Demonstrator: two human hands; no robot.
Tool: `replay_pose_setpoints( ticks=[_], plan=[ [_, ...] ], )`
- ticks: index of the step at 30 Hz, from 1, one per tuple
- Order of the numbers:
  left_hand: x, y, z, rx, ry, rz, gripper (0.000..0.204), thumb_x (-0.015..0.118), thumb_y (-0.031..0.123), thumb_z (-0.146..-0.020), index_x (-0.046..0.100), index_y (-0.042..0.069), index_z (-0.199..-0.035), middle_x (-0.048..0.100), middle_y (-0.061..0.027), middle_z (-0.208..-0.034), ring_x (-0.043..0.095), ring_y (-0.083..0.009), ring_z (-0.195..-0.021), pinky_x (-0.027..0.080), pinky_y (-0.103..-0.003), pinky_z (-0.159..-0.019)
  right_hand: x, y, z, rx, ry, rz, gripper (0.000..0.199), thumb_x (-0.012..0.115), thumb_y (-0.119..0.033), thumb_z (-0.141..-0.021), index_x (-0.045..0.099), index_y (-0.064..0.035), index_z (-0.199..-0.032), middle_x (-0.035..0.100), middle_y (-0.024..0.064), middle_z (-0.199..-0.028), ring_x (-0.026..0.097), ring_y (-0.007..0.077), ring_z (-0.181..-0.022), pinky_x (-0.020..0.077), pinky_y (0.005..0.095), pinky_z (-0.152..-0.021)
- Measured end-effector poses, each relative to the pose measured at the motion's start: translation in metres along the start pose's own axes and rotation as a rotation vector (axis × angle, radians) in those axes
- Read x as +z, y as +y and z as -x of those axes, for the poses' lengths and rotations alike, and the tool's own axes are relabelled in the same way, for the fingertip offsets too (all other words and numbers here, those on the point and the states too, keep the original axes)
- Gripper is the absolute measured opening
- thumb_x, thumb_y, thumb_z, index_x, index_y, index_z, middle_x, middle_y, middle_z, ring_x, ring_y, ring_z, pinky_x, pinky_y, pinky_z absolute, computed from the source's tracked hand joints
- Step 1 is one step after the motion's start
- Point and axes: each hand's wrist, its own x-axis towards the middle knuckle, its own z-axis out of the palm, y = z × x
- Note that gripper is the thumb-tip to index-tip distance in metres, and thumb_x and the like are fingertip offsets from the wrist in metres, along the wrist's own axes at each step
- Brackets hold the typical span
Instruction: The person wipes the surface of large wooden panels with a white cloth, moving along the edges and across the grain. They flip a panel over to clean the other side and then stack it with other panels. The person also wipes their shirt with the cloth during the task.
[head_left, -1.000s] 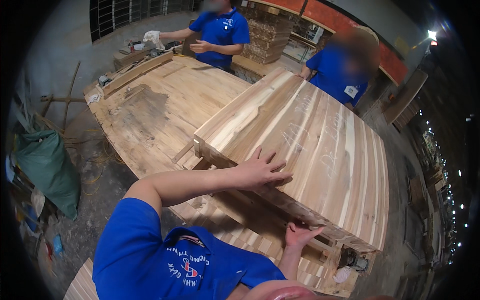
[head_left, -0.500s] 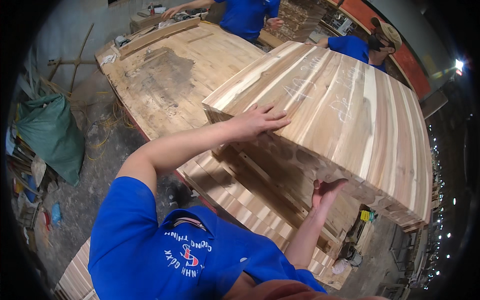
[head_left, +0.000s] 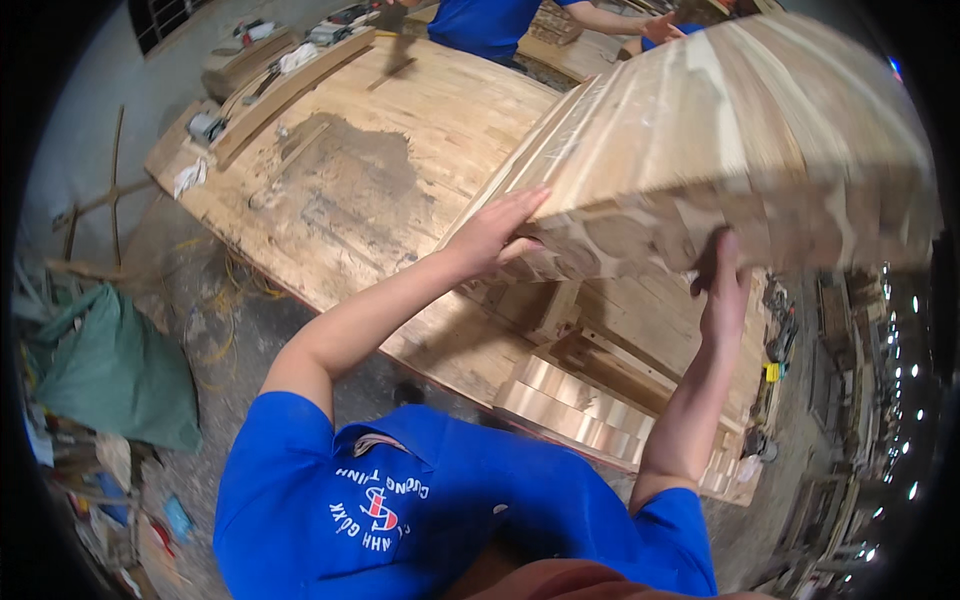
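A thick wooden panel (head_left: 690,110), striped light and brown, is held tilted above the workbench, its edge toward me. My left hand (head_left: 497,232) grips its near left corner, fingers over the top and thumb on the edge. Against the near edge, farther right, my right hand (head_left: 722,285) supports the panel from below; some of its fingers are hidden. Beneath it a wooden frame (head_left: 600,365) lies on the bench, partly covered. At the bench's near side is a stack of striped wood pieces (head_left: 560,400).
The wooden workbench (head_left: 470,110) bears a dark stain and a long wood bar (head_left: 290,95). Across it stands a person in a blue shirt (head_left: 480,25), with another person partly hidden behind the panel. A green sack (head_left: 120,370) and yellow cords (head_left: 225,310) lie on the floor at left.
The panel has tilted up, turning its near edge toward me, and shifted up and right. Both my hands have moved with it. The far-right person is now mostly hidden by it.
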Motion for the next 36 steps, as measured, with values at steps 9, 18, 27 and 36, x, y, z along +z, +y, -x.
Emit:
replay_pose_setpoints(
  ticks=[9, 18, 27, 36],
  plan=[
    [-0.115, 0.023, -0.069, -0.299, 0.328, 0.007, 0.096, 0.083, 0.037, -0.069, 0.030, 0.005, -0.142, 0.060, -0.0167, -0.120, 0.063, -0.0294, -0.105, 0.051, -0.039, -0.090, 0.163, -0.079, -0.025, -0.361, -0.280, 0.416, 0.078, 0.064, -0.061, -0.081, 0.051, 0.0069, -0.117, 0.066, 0.0197, -0.095, 0.066, 0.0294, -0.089, 0.0516, 0.0358, -0.074],
    [-0.212, -0.091, -0.048, -0.407, 0.651, 0.414, 0.049, 0.075, 0.011, -0.083, 0.048, 0.000, -0.122, 0.062, -0.0091, -0.111, 0.060, -0.0166, -0.099, 0.049, -0.028, -0.083, 0.293, 0.078, 0.008, -0.341, -0.491, 0.336, 0.117, 0.067, -0.070, -0.070, 0.014, -0.0030, -0.150, 0.031, 0.0272, -0.146, 0.025, 0.0397, -0.140, 0.0244, 0.0496, -0.114],
    [-0.280, -0.188, 0.024, -0.761, 0.767, 0.548, 0.031, 0.070, 0.033, -0.088, 0.051, 0.009, -0.091, 0.053, 0.0016, -0.074, 0.045, -0.0073, -0.050, 0.039, -0.025, -0.043, 0.356, 0.120, 0.022, -0.205, -0.469, 0.403, 0.082, 0.070, -0.061, -0.074, 0.045, -0.0050, -0.129, 0.053, 0.0156, -0.126, 0.048, 0.0312, -0.121, 0.0385, 0.0458, -0.097],
    [-0.238, -0.232, 0.078, -0.948, 0.916, 0.763, 0.053, 0.067, 0.050, -0.086, 0.052, 0.005, -0.110, 0.058, -0.0076, -0.095, 0.059, -0.0224, -0.087, 0.051, -0.045, -0.071, 0.345, 0.124, 0.005, -0.334, -0.477, 0.646, 0.069, 0.073, -0.056, -0.072, 0.053, -0.0051, -0.113, 0.058, 0.0106, -0.108, 0.054, 0.0271, -0.106, 0.0408, 0.0455, -0.085]
  ],
)
